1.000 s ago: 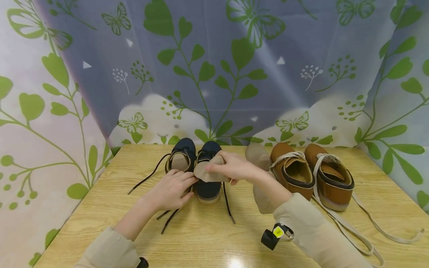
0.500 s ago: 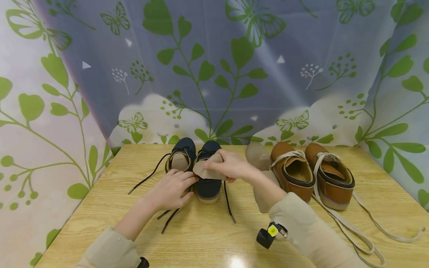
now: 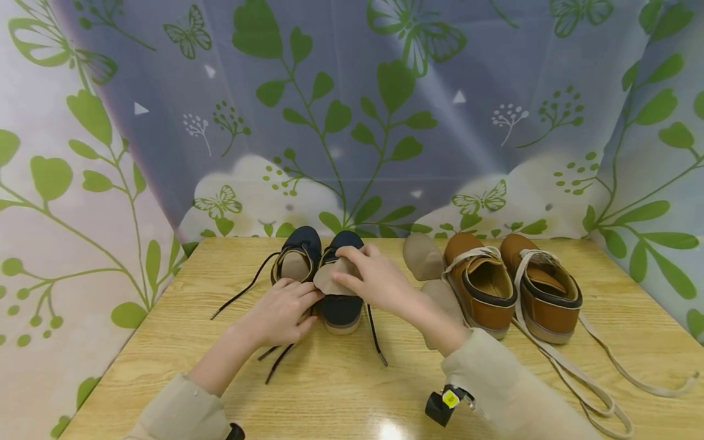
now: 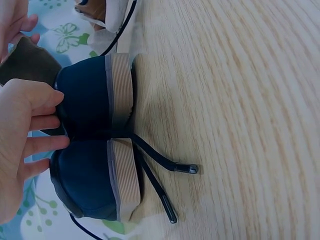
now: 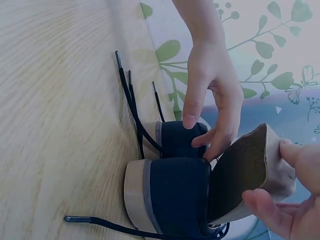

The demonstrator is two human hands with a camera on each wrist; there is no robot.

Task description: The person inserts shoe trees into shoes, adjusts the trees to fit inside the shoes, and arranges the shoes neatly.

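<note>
A pair of navy lace-up shoes stands side by side, heels towards me. My right hand (image 3: 379,281) holds a beige moulded-paper shoe insert (image 3: 335,278) by its edges, thumb and fingers spread. Its hollow, darker underside shows in the right wrist view, and its lower end lies at the opening of the right navy shoe (image 3: 342,311). My left hand (image 3: 283,311) grips around the adjoining heel collars, fingertips over the right shoe's rim in the right wrist view. In the left navy shoe (image 3: 302,241) sits another beige insert (image 3: 294,266).
To the right stand two brown shoes, one (image 3: 486,299) nearer and one (image 3: 547,299) farther, with long pale laces (image 3: 577,391) trailing forward. Two loose beige inserts lie beside them, one (image 3: 422,256) behind the other (image 3: 442,296). Black laces (image 3: 242,292) spread around the navy pair. A printed cloth (image 3: 352,122) hangs behind.
My right hand has spread its fingers and shifted its hold on the insert, which has moved slightly left and lower over the right navy shoe. The left hand has stayed still.
</note>
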